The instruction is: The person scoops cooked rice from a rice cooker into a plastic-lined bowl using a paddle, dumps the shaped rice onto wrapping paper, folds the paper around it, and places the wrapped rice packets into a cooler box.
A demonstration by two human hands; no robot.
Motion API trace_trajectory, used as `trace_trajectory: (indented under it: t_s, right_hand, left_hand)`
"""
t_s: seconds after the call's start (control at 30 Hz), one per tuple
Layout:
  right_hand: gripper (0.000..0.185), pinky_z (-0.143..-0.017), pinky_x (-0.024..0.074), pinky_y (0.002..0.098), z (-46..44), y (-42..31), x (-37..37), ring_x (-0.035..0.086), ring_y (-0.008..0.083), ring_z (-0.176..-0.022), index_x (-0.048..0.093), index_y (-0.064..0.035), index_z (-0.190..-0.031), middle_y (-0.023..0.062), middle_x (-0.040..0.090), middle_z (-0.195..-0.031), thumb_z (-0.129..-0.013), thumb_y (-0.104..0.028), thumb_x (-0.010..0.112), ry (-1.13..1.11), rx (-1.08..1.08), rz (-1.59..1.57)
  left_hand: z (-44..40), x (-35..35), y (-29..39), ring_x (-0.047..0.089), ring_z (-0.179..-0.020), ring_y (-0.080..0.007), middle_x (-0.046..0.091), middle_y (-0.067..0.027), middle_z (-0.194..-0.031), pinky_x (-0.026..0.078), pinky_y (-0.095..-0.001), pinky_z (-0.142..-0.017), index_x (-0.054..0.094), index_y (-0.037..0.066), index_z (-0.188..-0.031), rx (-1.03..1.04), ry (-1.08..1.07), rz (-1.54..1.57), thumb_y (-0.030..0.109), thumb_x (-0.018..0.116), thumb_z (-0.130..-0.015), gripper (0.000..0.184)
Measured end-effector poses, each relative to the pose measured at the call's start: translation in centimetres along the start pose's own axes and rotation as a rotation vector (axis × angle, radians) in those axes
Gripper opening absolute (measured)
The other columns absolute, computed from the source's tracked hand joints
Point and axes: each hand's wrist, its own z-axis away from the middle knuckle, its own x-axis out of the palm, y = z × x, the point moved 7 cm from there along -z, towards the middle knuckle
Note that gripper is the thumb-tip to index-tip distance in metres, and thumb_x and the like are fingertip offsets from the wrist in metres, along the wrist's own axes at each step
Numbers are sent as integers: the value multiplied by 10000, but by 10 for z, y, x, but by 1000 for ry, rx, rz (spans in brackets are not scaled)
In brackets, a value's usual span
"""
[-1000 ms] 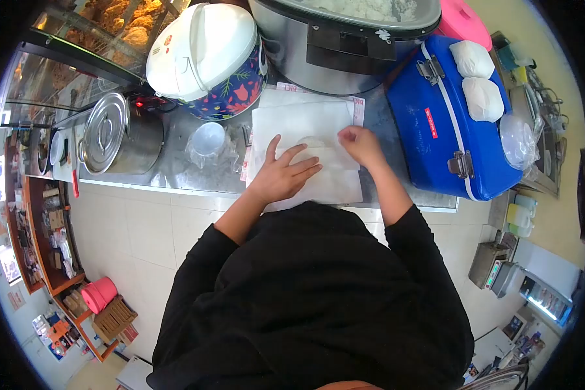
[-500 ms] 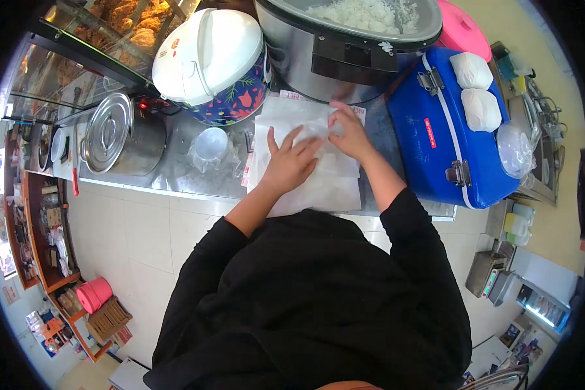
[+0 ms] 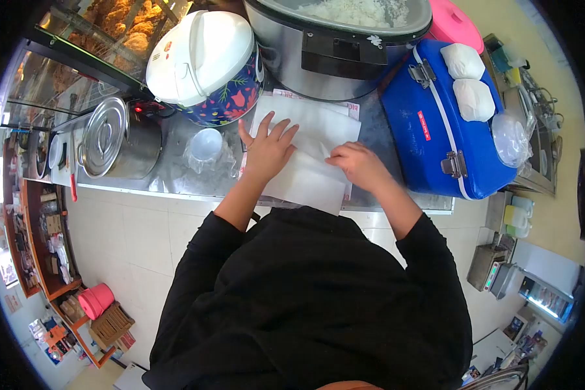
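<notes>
Hands, two, bare, seen across the counter (image 3: pixel 175 179). Left hand (image 3: pixel 266 153): fingers spread wide, palm down over the left part of the paper (image 3: pixel 302 175). Right hand (image 3: pixel 359 166): fingers drawn close together at the paper's right side; whether they pinch a sheet I cannot tell. Paper: white, several overlapping sheets, lying under and between the hands, its near end overhanging the counter's edge by the black shirt (image 3: pixel 325 286); red lettering shows on a sheet beneath.

Left to right, about the hands:
- Shelf (image 3: pixel 53 286), orange-brown, low at far left; pink tub (image 3: pixel 96 300) beside it.
- Knife (image 3: pixel 73 186), red handle, near the counter's left end.
- Glass case (image 3: pixel 78 57), fried food (image 3: pixel 136 39) inside.
- Pot (image 3: pixel 143 149), steel, lidded.
- Flowered bucket (image 3: pixel 224 101), white lid, beyond the left hand.
- Cup (image 3: pixel 207 144), pale, in clear plastic, left of the left hand.
- Cooker (image 3: pixel 279 62), large, open, rice (image 3: pixel 357 13) within, beyond the paper.
- Blue box (image 3: pixel 426 156), latched, right of the right hand; two white bundles (image 3: pixel 472 101) on top, clear bag (image 3: pixel 510 140) beside them.
- Pink lid (image 3: pixel 458 26), behind the box.
</notes>
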Motion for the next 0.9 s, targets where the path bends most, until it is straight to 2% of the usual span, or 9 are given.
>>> trace_trajectory:
  t_s: [0.1, 0.2, 0.3, 0.4, 0.5, 0.6, 0.7, 0.8, 0.9]
  right_hand:
    - [251, -865, 485, 340, 15, -8, 14, 601, 212, -964, 679, -113, -985, 16, 629, -1003, -771, -78, 551, 71, -18, 54]
    - [270, -886, 486, 344, 27, -8, 23, 599, 217, -994, 669, -108, -1012, 21, 633, -1025, -767, -78, 558, 137, 21, 60]
    - [256, -894, 491, 347, 34, 5, 45, 598, 228, -1035, 664, -103, -1016, 22, 635, -1077, -777, -98, 570, 153, 49, -5]
    - [249, -888, 497, 351, 30, 9, 62, 606, 250, -1046, 653, -93, -1034, 44, 635, -1116, -800, -111, 570, 109, 125, -112]
    - [271, -842, 518, 364, 32, -7, 49, 626, 270, -996, 632, -97, -1079, 69, 646, -1092, -819, -122, 561, 197, 102, -29]
    - [256, -791, 534, 387, 34, 0, 67, 644, 305, -937, 617, -88, -1078, 102, 648, -1073, -834, -134, 555, 238, 63, 15]
    - [233, -750, 538, 411, 24, 11, 68, 653, 333, -891, 574, -74, -1066, 126, 643, -1053, -846, -148, 560, -38, 335, -57]
    - [251, -766, 520, 440, 10, 25, 58, 642, 373, -872, 530, -71, -1061, 183, 630, -1039, -838, -150, 612, -6, 598, -253]
    - [424, -766, 517, 434, -4, 41, 54, 632, 380, -853, 475, -78, -1115, 173, 622, -1011, -766, -161, 702, 162, 628, -138]
  left_hand:
    - [16, 13, -12, 538, -1119, -173, 625, 53, -1071, 125, -646, -1017, 685, 186, -968, 189, 114, 11, 222, 657, -733, 239]
    - [30, 11, -18, 594, -1002, -160, 647, 32, -967, 281, -524, -1018, 694, 167, -862, 296, 106, 103, 167, 632, -723, 152]
    - [32, 32, -26, 611, -966, -179, 660, 13, -991, 426, -397, -937, 695, 137, -901, 380, -69, 325, 138, 646, -698, 208]
    - [33, 48, -31, 619, -980, -214, 667, -10, -1053, 497, -347, -855, 689, 98, -950, 362, -239, 427, 68, 646, -693, 262]
    - [30, 32, -30, 614, -1017, -254, 667, -19, -1093, 499, -370, -869, 676, 84, -1008, 280, -307, 605, 16, 643, -711, 307]
    - [33, 43, -33, 618, -1020, -276, 665, -52, -1094, 503, -368, -863, 675, 88, -1001, 300, -341, 558, 17, 626, -768, 248]
    - [27, 64, -38, 633, -968, -295, 661, -100, -1075, 512, -372, -837, 631, 96, -1052, 223, -500, 503, 20, 618, -792, 271]
    - [9, 75, -39, 644, -914, -319, 655, -126, -1047, 518, -382, -803, 559, 94, -1107, -121, -634, 557, 5, 619, -771, 352]
    - [-12, 68, -30, 623, -922, -331, 648, -102, -968, 511, -394, -793, 497, 110, -1134, -153, -559, 581, 45, 643, -747, 419]
